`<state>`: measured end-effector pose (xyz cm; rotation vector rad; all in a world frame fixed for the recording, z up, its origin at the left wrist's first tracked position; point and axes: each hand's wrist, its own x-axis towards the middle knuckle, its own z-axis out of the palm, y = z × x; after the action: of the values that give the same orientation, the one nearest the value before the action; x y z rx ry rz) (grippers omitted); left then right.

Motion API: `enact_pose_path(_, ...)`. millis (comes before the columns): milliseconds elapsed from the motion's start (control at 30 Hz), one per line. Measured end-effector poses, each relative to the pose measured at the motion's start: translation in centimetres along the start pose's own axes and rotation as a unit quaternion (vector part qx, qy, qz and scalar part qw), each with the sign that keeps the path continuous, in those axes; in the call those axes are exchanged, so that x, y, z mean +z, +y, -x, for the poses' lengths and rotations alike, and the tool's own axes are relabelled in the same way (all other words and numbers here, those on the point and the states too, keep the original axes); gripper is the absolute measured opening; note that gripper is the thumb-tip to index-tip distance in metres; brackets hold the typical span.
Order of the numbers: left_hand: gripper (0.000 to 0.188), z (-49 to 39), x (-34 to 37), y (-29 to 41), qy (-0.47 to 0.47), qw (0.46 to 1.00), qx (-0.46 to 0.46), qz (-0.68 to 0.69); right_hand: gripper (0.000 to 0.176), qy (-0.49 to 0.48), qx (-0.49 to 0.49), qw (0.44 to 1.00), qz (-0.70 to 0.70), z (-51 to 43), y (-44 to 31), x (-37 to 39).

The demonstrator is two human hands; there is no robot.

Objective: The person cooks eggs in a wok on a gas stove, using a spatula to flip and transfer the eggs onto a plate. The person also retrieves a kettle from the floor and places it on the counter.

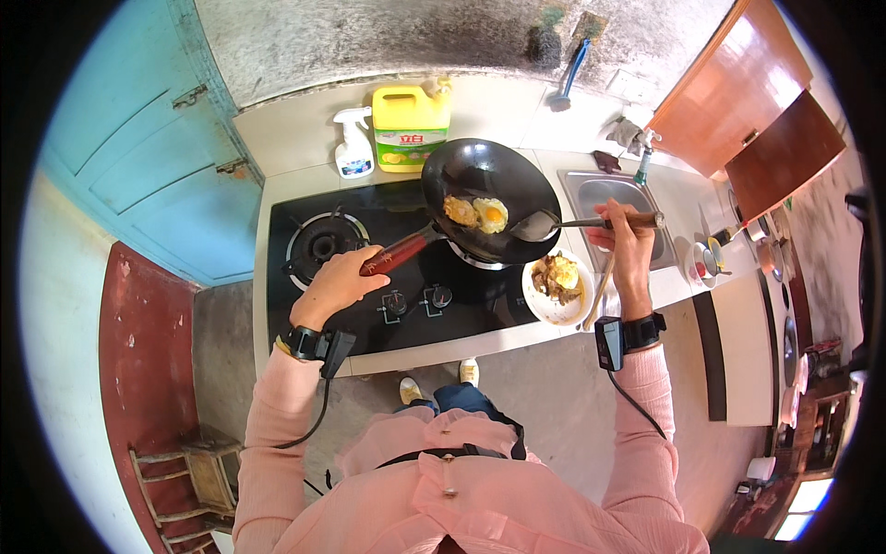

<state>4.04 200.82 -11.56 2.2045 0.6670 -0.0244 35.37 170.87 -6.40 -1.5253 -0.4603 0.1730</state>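
My left hand (340, 285) grips the red wooden handle of a black wok (484, 156), which is over the right burner of a black gas hob (374, 332). Two fried eggs (476, 213) lie side by side in the wok, one with its yolk showing. In my right hand (628, 239) is the handle of a metal spatula (536, 226); its blade rests inside the wok, right of the eggs. Below the blade, a white bowl (533, 305) holds a fried egg on browned pieces of food. Chopsticks (601, 294) lean beside the bowl, under my right wrist.
Behind the hob stand a white spray bottle (354, 149) and a yellow detergent jug (410, 128). A steel sink (609, 183) is set in the counter at right, with small bowls (700, 264) farther right. A blue-handled brush (569, 77) hangs on the wall. The left burner (323, 244) is uncovered.
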Motion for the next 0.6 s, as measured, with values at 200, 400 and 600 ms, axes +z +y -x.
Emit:
enact_pose_path(200, 0.054, 0.2, 0.1, 0.4, 0.008, 1.000, -0.005, -0.026, 0.029, -0.025, 0.018, 0.999, 0.026, -0.4, -0.1, 0.4)
enact_pose_path(400, 0.055, 0.9, 1.0, 1.2, 0.040, 0.998, -0.017, -0.041, 0.035, -0.049, 0.037, 0.998, 0.028, -2.2, -0.4, 0.0)
enact_pose_path(600, 0.053, 0.8, 1.4, 1.8, 0.066, 0.994, -0.024, -0.089, 0.036, -0.066, 0.071, 0.994, 0.057, -4.6, -1.0, -0.9)
